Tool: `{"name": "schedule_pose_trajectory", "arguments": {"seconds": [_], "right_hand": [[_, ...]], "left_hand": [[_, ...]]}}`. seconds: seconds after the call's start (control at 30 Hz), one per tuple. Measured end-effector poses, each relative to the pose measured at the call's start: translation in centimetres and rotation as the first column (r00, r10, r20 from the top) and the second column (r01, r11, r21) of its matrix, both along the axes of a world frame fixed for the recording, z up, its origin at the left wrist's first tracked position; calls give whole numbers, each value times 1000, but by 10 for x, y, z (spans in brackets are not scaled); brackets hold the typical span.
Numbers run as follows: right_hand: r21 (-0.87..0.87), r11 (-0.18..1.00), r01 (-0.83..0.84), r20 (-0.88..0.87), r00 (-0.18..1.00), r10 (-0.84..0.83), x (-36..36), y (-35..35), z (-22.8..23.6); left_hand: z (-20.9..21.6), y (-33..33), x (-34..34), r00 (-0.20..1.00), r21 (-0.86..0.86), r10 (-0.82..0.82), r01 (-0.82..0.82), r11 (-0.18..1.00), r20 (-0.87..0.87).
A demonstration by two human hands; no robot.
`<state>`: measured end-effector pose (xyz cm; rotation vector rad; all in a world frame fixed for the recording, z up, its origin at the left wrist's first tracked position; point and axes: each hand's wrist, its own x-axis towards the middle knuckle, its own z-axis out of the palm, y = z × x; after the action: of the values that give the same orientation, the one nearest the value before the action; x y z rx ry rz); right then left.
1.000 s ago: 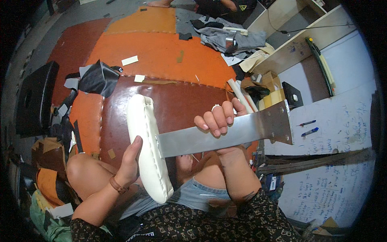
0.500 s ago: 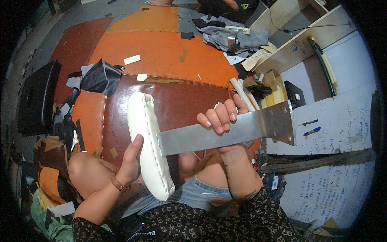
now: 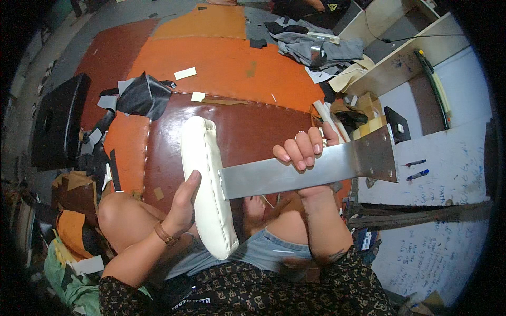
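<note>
A white padded armrest with a stitched seam along its side is held up over my lap. From its side a flat, brushed-metal bracket runs to the right, flaring into a wider plate with small holes. My left hand grips the pad from its left side; the thumb lies on the white cover and the other fingers are hidden behind it. Around the bracket's middle closes my right hand, its fingertips over the upper edge and its palm behind the metal.
Orange and maroon sheeting covers the floor ahead, with black scraps and pale pieces on it. Left stands a black padded panel. Rightward are a written-on white board, two pens and grey cloth. Another person is partly visible at the top.
The whole view has shifted slightly to the right in the picture, hands and armrest with it. Both hands keep the same hold, and the armrest's pose looks nearly unchanged.
</note>
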<state>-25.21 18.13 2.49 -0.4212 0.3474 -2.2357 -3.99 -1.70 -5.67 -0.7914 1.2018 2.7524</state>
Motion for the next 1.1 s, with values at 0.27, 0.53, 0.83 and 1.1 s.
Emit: {"name": "schedule_pose_trajectory", "arguments": {"seconds": [0.27,0.53,0.83,1.1], "right_hand": [[10,1000,-12,4,1000,12,-2,4,1],[491,851,-184,193,976,99,12,-4,18],[272,576,-771,331,637,696,40,-4,12],[637,553,-537,92,765,637,61,-20,3]], "left_hand": [[-1,3,-1,1000,-16,-4,4,1000,-9],[8,-23,-8,974,-152,227,-227,962,-14],[29,-73,9,920,-542,309,-392,744,-241],[4,-89,4,780,-281,508,-613,738,-366]]}}
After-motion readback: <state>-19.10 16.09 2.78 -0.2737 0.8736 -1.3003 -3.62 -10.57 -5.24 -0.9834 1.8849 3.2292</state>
